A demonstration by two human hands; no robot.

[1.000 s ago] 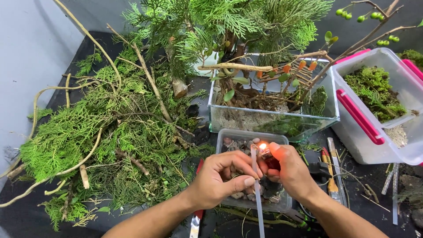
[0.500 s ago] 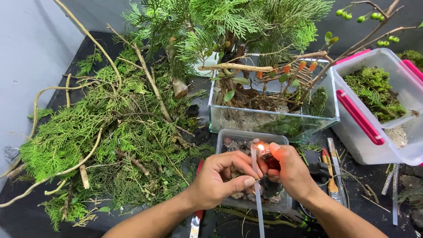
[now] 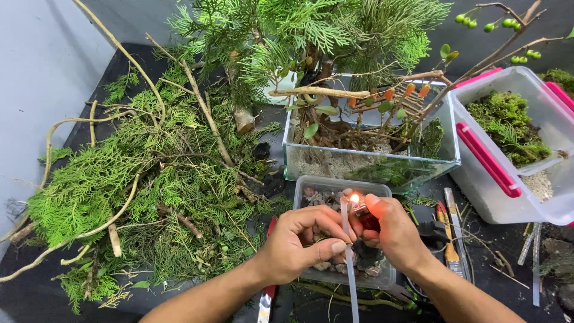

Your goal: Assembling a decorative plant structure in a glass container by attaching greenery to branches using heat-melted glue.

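Observation:
My left hand [image 3: 299, 244] pinches a thin, pale translucent stick [image 3: 348, 263] that runs from the bottom edge up to a small flame [image 3: 354, 198]. My right hand [image 3: 396, 232] grips a red lighter [image 3: 362, 214], lit, with its flame touching the stick's upper tip. Both hands hover over a small clear plastic tub of pebbles [image 3: 314, 190]. Right behind it stands a glass tank [image 3: 371, 164] with sand, branches, moss and small orange buds.
A heap of green cypress cuttings and bare twigs [image 3: 143, 179] covers the dark table on the left. A clear bin with pink latches [image 3: 485, 161] holds moss at right. Brushes and tools [image 3: 449, 227] lie beside my right hand. A red-handled tool [image 3: 268, 293] lies under my left forearm.

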